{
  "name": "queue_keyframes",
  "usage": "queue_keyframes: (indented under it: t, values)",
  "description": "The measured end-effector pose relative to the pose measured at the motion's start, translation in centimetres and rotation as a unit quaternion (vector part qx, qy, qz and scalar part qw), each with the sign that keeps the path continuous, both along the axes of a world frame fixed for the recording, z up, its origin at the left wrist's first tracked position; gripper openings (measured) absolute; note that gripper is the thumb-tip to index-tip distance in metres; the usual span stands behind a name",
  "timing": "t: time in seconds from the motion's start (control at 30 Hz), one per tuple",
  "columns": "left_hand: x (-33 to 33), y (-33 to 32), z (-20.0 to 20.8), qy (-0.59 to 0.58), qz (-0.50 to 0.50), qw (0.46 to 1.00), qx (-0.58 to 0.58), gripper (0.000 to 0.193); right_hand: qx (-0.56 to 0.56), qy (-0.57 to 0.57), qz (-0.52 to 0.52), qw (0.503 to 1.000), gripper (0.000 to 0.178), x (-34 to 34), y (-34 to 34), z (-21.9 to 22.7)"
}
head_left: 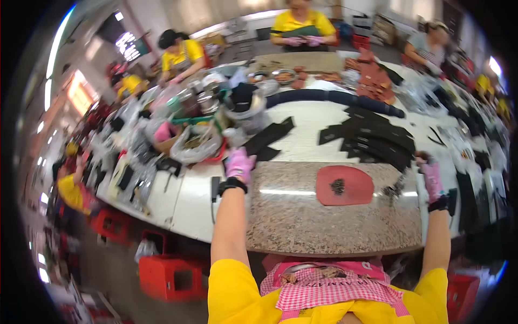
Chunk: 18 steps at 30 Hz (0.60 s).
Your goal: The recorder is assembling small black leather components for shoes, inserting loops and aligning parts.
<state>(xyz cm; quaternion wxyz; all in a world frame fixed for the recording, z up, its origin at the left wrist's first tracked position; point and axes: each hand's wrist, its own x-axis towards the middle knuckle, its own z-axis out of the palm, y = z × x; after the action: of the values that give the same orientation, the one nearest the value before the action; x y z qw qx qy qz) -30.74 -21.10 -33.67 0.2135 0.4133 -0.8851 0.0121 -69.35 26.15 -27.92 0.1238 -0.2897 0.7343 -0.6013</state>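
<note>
My left hand (240,164), in a pink glove with a black wristband, is at the far left corner of a speckled stone slab (291,221). Its fingers look spread beside several flat black cut pieces (272,137). On the slab's right side, my right hand (431,177) is also pink-gloved, its fingers curled near the slab's far corner; whether anything is in them is too blurred to tell. A rounded red pad (353,186) lies on the slab with a small pile of dark bits (338,187) on it. More dark bits (393,190) lie to its right.
Beyond the slab is a fanned stack of black pieces (377,137). A long dark roll (334,97) lies farther back. Bags, tubs and a white bucket (248,116) crowd the left. Red stools (170,278) stand below the table edge. Several co-workers (303,27) sit around.
</note>
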Motion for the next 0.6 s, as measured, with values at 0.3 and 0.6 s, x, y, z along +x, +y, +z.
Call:
queue_keyframes:
  t: [0.3,0.6]
  values:
    - [-5.7,-1.8,-1.4,-0.119,0.107,0.986,0.042,0.054,0.156,0.091,-0.069,0.981,0.016,8.0,2.0,-4.7]
    - [-2.6,6.6,5.1,0.102,-0.05,0.982,0.152,0.05,0.431,0.329,-0.118,0.832,0.012,7.6,-3.5,-9.1]
